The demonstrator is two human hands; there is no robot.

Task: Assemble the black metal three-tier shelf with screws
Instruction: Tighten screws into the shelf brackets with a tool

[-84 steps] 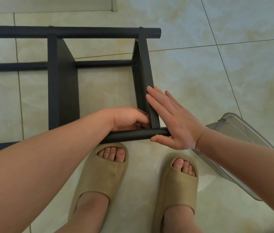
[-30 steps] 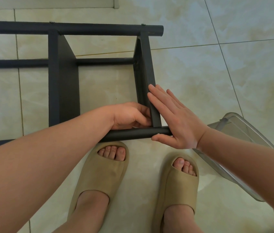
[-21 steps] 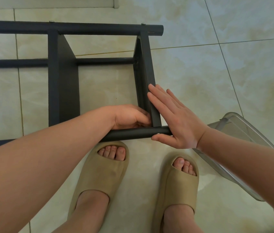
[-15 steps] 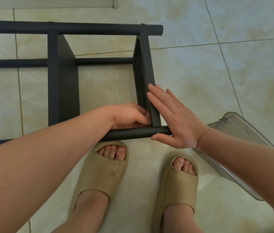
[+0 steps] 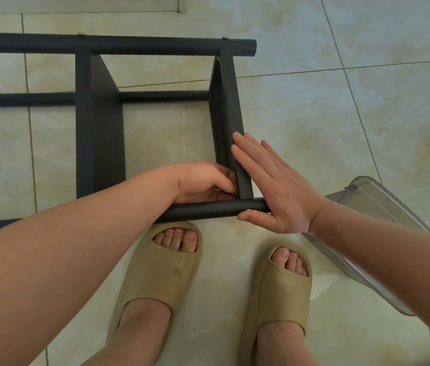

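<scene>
The black metal shelf frame (image 5: 97, 128) lies on its side on the tiled floor. Its near tube (image 5: 208, 211) meets the end tier panel (image 5: 231, 101) at a corner in front of my feet. A small screw head (image 5: 248, 210) shows on the tube near its end. My left hand (image 5: 200, 180) reaches inside that corner, with its fingers curled and pinching something small and dark that is mostly hidden. My right hand (image 5: 274, 188) lies flat with straight fingers against the outer face of the panel, and its thumb is under the tube's end.
A clear plastic box (image 5: 383, 207) lies tilted on the floor to the right, just behind my right wrist. My feet in beige sandals (image 5: 166, 262) stand right below the near tube. Two more screw heads sit on the far tube (image 5: 155, 46).
My left hand's fingers have shifted slightly back and forth inside the corner. My right hand and the frame have stayed where they were.
</scene>
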